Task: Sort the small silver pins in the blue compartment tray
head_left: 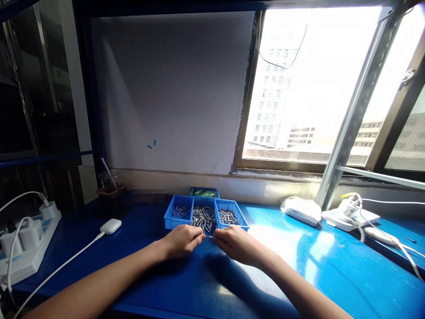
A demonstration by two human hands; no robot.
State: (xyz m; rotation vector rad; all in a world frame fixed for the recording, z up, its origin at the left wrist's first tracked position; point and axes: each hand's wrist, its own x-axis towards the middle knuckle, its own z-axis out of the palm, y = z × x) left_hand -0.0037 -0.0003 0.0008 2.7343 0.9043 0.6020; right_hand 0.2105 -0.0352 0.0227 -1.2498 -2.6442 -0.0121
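My left hand (183, 240) and my right hand (238, 243) meet over the blue table, fingers closed in a pinch. Between them runs a thin, pale, rod-like piece (209, 236), one end in each hand; its kind is too small to make out. Just beyond lies a heap of small dark metal pins or screws (203, 217). A blue bin (169, 222) stands left of the heap with a few such pieces inside. Another blue bin (244, 221), on the right, holds many more. Fingertips hide the near edge of the heap.
Behind the heap sits a blue box (218, 195) with green contents. A white charging case (111, 226) with a cable lies left, near a power strip (29, 261). A drink cup (111, 184) stands at the back left. White devices (303, 211) and another power strip (335, 220) are at the right.
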